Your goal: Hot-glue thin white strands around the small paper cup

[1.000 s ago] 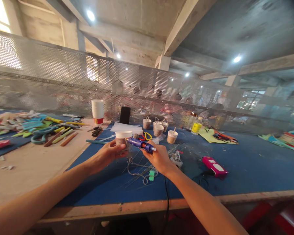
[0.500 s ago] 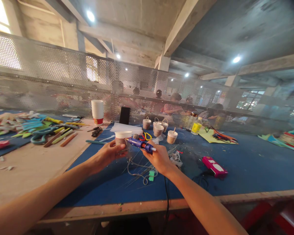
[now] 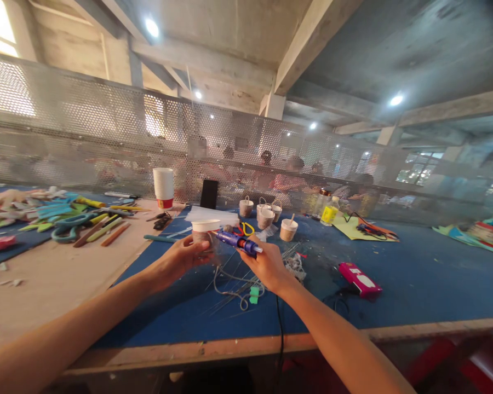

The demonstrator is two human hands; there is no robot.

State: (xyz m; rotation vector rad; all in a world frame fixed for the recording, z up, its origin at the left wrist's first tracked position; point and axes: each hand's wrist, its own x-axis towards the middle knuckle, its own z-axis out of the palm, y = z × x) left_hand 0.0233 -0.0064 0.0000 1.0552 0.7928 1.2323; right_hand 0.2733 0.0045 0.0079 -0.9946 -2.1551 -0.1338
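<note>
Far left: one pink block, lying on a blue surface. Next, one tool with teal looped handles, among coloured sticks and scraps. One tall stack of white paper cups, red at the base, upright.

Left hand: fingers closed around one small cup with a white rim and brownish lower wall; cup upright, over the blue table covering.

One black flat rectangular object, upright behind. One loose grey cord, in loops below the hands. One purple-blue glue gun, nozzle at the cup's right side; whether they touch cannot be told. One green scrap, beside the cord.

Right hand: fingers wrapped around the glue gun.

Behind it, several small brownish cups, grouped. Farther right: one bottle with a yellow label; one magenta rectangular box, lying nearer.
</note>
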